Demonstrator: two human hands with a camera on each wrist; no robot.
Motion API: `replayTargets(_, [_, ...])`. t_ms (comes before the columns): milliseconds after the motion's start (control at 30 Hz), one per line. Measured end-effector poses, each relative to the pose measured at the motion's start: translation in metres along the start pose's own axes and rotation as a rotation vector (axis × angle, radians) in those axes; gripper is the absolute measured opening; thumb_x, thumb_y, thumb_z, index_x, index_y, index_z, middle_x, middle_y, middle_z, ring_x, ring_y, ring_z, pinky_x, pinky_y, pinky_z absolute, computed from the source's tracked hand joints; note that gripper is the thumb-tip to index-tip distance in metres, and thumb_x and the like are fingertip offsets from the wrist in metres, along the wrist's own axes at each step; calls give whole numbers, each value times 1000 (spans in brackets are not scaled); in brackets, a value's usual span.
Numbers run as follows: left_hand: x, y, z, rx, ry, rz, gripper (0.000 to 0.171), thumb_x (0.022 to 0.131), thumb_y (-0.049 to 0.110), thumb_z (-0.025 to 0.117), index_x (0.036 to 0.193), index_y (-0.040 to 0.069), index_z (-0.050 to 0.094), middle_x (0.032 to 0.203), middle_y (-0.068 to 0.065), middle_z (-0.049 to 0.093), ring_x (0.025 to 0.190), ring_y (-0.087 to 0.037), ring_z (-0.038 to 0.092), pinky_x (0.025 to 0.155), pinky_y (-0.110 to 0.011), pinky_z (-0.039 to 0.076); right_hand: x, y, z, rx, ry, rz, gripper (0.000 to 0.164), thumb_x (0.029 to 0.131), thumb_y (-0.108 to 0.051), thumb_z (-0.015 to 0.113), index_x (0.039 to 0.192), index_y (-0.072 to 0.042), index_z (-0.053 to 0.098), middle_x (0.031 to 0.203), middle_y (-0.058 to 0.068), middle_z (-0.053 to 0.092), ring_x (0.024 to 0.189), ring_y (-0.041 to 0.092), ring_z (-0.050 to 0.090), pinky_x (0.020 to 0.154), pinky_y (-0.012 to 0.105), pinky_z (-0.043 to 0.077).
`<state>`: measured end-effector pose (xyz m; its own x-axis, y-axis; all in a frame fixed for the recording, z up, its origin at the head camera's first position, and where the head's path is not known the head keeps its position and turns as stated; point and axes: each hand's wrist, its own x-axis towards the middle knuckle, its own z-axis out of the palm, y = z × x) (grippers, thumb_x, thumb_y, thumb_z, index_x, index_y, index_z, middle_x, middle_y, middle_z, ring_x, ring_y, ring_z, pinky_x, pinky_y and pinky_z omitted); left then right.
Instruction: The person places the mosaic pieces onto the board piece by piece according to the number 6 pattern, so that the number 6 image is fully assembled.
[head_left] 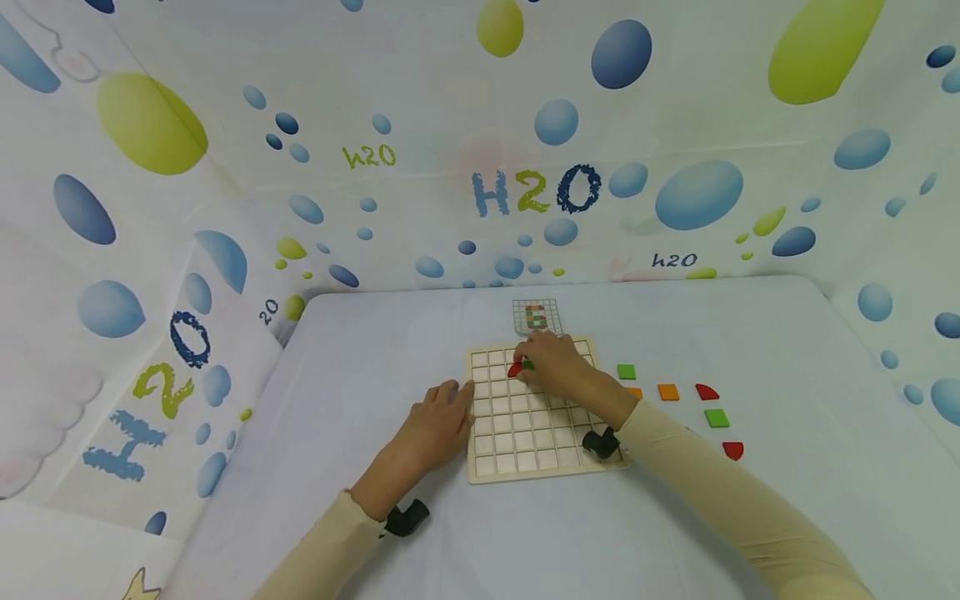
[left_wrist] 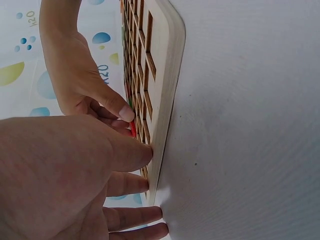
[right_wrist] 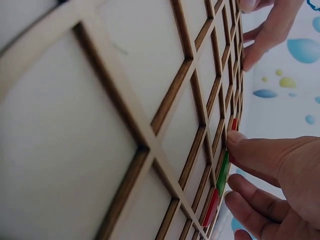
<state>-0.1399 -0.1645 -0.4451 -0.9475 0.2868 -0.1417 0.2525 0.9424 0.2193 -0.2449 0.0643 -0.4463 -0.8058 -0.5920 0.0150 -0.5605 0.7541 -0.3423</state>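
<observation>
- Worktop (head_left: 525,542): white, carries everything; the wooden grid board (head_left: 522,422) lies flat on it, so straight-down pressure should be safe.
- Left hand (head_left: 435,421): at board's left rim, fingers apart and extended, thumb touching rim. Good brace; light pressure is enough, a hard push could skew the board.
- Loose tiles, right of board, 6 showing: red tile (head_left: 733,450), green square (head_left: 716,418), red quarter-circle (head_left: 707,392), orange square (head_left: 668,392), orange piece (head_left: 634,392) partly behind the arm, green square (head_left: 626,372). Keep right sleeve (head_left: 712,483) off them.
- Right hand (head_left: 553,364): over board's far part, thumb at a rounded red tile (head_left: 514,370); can't tell if fingers are clamped on it or just pressing. Square its straight edges to the cell walls first, then press with the thumb.
- Green tile (right_wrist: 223,172): just right of that red tile, another red piece (right_wrist: 211,207) beyond it. Don't nudge either; seating depth unclear.
- Pattern card (head_left: 537,316): past far rim; print too small to read surely, so check colour and curve direction before letting go.
</observation>
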Motion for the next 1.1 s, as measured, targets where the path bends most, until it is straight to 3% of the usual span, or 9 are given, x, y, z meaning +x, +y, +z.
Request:
replayTargets(600, [0,1,0,16,3,-1,55,112,27,53,161,4,41,157,-27,45,144,-47,46,105,-63,49,-4,2,1,8,3,6,26,96,-29,79,118,-15,75,117,9,68,111,33,65,96,63,49])
replayTargets(833, [1,-2,3,15,-1,-4,55,112,27,52,161,4,41,157,-27,45,144,-47,46,105,-63,49,-7,5,-7,18,-29,26,32,98,-28,78,126,-13,73,134,14,66,123,37,63,99,65,47])
replayTargets(967, [2,-3,4,19,-3,-4,55,113,28,52,162,5,40,158,-26,44,145,-47,45,105,-63,49,-11,11,-15,4,-23,19,34,99,-26,77,129,-12,72,132,14,66,118,36,64,94,60,52])
replayTargets(1100, [3,-4,4,17,-1,2,56,113,28,52,162,5,40,157,-26,44,144,-46,46,105,-62,49,-17,19,-25,36,-22,51,35,100,-25,75,131,-11,71,135,15,65,124,38,61,99,63,50])
